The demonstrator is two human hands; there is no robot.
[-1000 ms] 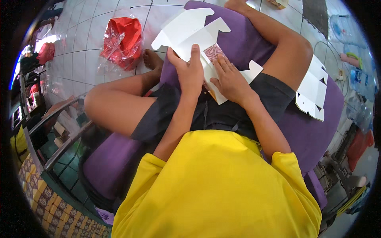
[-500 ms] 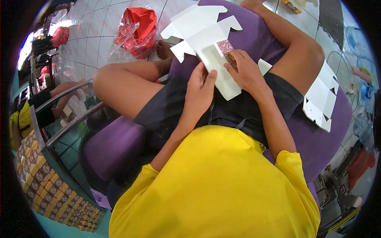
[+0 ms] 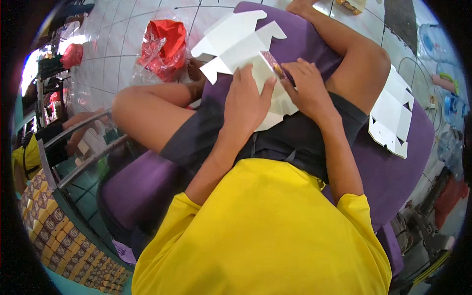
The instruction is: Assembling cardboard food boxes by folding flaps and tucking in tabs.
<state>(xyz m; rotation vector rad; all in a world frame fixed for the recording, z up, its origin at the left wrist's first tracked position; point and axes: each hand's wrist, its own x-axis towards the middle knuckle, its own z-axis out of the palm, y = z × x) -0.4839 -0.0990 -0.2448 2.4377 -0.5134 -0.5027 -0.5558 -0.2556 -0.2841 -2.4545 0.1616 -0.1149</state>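
Note:
An unfolded cardboard box blank (image 3: 233, 46), white inside, lies across my lap and the purple seat. Its long right side panel (image 3: 271, 64) stands folded up, showing a reddish patterned outer face. My left hand (image 3: 247, 101) lies over the middle of the blank, fingers stretched forward and thumb apart. On the other side of the raised panel, my right hand (image 3: 309, 88) rests with fingers extended and its thumb close to the panel. The palms hide part of the card.
Another white box blank (image 3: 392, 118) lies on the purple seat (image 3: 413, 142) at right. Red and clear plastic bags (image 3: 164, 46) sit on the tiled floor ahead. Stacked printed boxes (image 3: 64, 236) stand at lower left beside a metal-framed mirror (image 3: 93, 162). Plastic bottles (image 3: 452, 105) line the right.
My left hand has moved from the blank's left edge onto its middle. My right fingers have straightened. The side panel now stands more upright, and the near end of the blank spreads wider.

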